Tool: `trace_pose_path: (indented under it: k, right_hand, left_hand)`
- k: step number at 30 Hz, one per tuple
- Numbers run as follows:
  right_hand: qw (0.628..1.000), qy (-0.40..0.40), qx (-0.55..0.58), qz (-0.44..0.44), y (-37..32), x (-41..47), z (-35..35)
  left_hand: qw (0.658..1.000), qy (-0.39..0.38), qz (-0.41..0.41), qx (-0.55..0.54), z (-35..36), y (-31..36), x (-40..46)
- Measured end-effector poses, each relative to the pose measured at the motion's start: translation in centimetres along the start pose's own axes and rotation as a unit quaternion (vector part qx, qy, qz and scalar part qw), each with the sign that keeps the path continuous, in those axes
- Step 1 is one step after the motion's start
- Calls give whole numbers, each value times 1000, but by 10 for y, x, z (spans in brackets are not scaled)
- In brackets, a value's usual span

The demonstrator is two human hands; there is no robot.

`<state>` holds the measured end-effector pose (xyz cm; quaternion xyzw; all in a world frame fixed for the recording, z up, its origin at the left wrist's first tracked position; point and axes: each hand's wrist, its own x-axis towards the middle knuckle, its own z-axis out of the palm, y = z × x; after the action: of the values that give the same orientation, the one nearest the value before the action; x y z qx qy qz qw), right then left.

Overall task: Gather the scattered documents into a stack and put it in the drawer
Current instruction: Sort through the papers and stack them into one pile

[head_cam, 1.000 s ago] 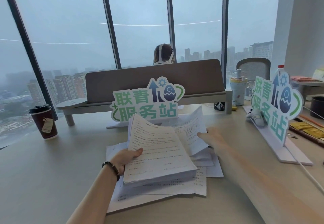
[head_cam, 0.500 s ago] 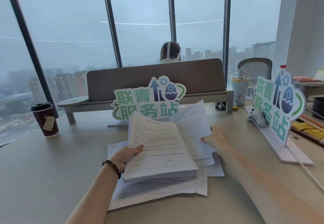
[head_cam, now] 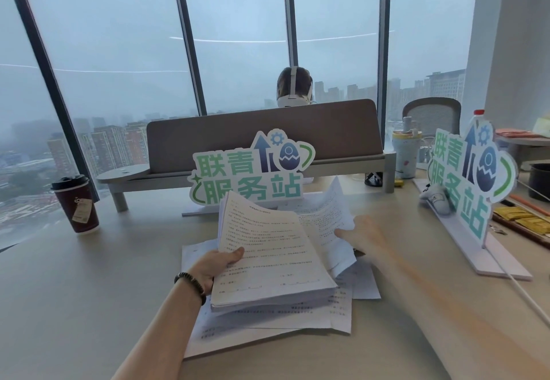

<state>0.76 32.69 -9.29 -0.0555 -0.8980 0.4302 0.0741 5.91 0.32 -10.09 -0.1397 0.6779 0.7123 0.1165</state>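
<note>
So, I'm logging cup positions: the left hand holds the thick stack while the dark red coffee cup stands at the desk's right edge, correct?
Not quite. The head view shows the coffee cup at the desk's left edge, by the window. The rest holds: the left hand grips the thick stack.

a single head-worn wide-angle view looks forward and slightly down across a pale desk [head_cam: 74, 305] from the seated person's place. both forearms enter from 6 o'clock, the left hand [head_cam: 215, 263] and right hand [head_cam: 361, 235] close to the lens at centre frame. a green sign [head_cam: 253, 171] stands at 12 o'clock, tall windows [head_cam: 119, 52] beyond it. straight lines bow toward the edges. no second view shares the scene.
</note>
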Motion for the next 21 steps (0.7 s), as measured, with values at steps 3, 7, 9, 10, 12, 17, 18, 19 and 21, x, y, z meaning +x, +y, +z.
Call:
trace_pose_path:
  k: [3,7,9,10,12,17,18,19,21]
  right_hand:
    - [991,-13,114,67,8,7,0]
    - [987,9,135,89,10,9,-6]
    - [986,11,138,96,10,9,-7]
    - [984,4,144,100,10,10,-7]
    - [977,-22,172,123,10,11,-7]
    - [965,-57,218,136,11,11,-8]
    - [963,-65,221,142,11,12,-7]
    - [959,-77,227,150,11,11,-7]
    - [954,-96,232,164,11,11,-6]
  left_hand:
    - [1000,-12,-5,-17,-1,1,-1]
    - [999,-16,-6,-43,-4,2,0]
    - [999,-13,-5,-49,-4,2,0]
    - [999,-12,-5,-51,-5,2,0]
    - [998,-11,-7,-57,-5,2,0]
    - [998,-12,-7,-58,-4,3,-1]
    - [998,-12,-5,-58,-4,3,-1]
    - [998,-13,-5,-59,-5,3,-1]
    - [998,-17,-7,-64,-5,3,-1]
